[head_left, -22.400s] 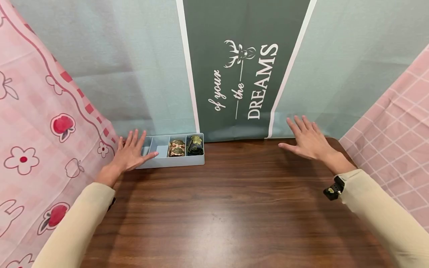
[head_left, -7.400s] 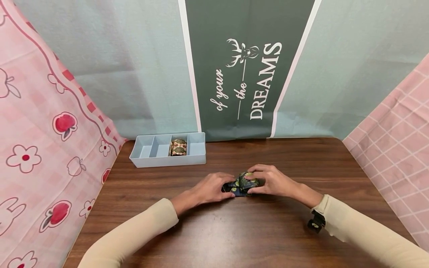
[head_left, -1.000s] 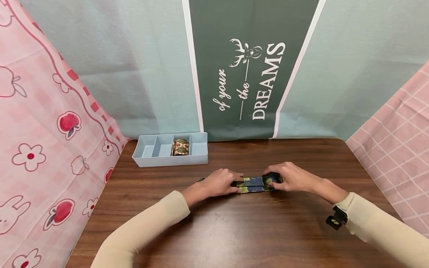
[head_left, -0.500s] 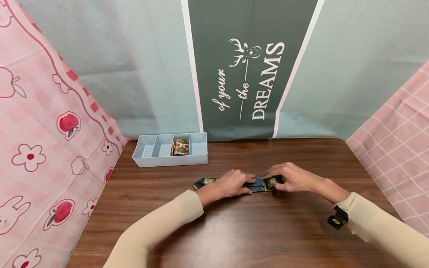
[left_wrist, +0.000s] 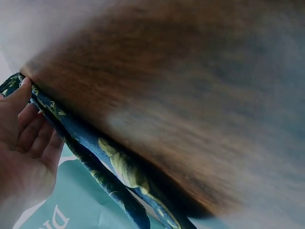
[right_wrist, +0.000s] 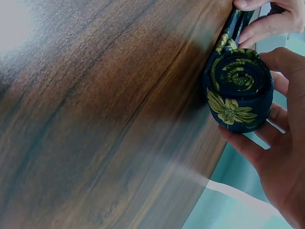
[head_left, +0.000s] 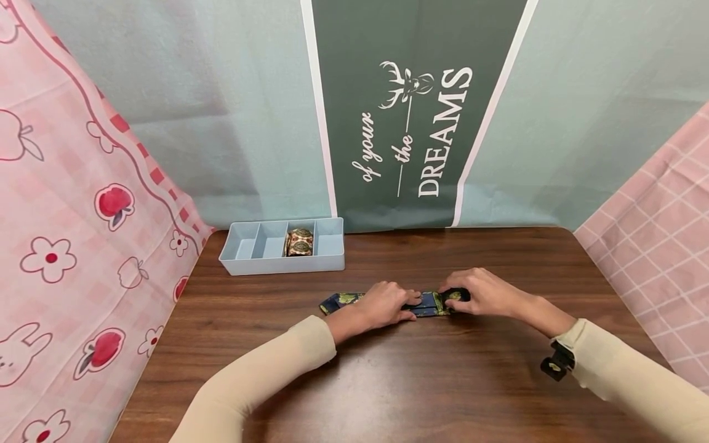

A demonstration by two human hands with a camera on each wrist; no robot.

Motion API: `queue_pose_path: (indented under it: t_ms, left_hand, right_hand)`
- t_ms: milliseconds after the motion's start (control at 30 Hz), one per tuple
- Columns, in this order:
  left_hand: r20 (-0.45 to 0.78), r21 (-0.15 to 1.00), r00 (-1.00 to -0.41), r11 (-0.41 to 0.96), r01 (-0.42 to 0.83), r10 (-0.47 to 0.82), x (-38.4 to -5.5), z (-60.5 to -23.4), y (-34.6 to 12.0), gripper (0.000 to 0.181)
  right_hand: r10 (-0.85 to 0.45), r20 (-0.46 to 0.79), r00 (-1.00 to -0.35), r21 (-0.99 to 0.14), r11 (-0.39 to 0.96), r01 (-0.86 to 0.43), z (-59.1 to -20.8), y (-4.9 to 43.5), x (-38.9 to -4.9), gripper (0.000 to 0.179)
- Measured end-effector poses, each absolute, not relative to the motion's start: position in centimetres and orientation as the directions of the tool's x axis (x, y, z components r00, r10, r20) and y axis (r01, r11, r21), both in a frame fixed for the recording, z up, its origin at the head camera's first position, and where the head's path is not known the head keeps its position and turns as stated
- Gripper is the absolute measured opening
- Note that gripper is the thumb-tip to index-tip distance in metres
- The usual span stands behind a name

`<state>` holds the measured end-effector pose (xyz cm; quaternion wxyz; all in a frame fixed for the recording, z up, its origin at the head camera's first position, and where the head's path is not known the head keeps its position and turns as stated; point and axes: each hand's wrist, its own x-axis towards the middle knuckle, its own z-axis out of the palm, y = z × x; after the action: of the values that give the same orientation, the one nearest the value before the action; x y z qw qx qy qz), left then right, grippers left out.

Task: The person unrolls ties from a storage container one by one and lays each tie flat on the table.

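Observation:
A dark blue necktie with yellow-green flowers lies across the table, its pointed end out to the left. The right end is wound into a roll standing on its edge, spiral showing in the right wrist view. My right hand grips this roll, thumb and fingers around its sides. Just left of it my left hand holds the flat layers, thumb at the near edge and fingers at the far one. In the left wrist view, the loose lengths of the tie run away from that hand.
Behind and left on the wooden table stands a light blue divided box. One of its compartments holds a rolled patterned necktie. Printed cloths hang behind the table and along both sides.
The floral tie, earlier rolled in the box's right compartment, is now on the table, partly unrolled. Within the last second my left hand slid right along it; my right stayed at the roll.

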<state>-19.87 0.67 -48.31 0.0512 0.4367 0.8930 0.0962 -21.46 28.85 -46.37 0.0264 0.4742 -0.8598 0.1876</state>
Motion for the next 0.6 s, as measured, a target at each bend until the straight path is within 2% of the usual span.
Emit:
queue_pose_path:
  t_ms: [333, 600]
  left_hand:
    - [-0.03, 0.219, -0.616, 0.606, 0.764, 0.787, -19.9, -48.0, 0.0, 0.042]
    - [-0.011, 0.258, -0.591, 0.574, 0.777, 0.806, -20.4, -48.8, -1.3, 0.042]
  right_hand:
    - [-0.806, 0.237, -0.543, -0.286, 0.476, -0.831, -46.2, 29.4, -21.1, 0.024]
    - [-0.788, 0.237, -0.568, -0.292, 0.5, -0.816, -46.4, 29.4, -20.8, 0.013]
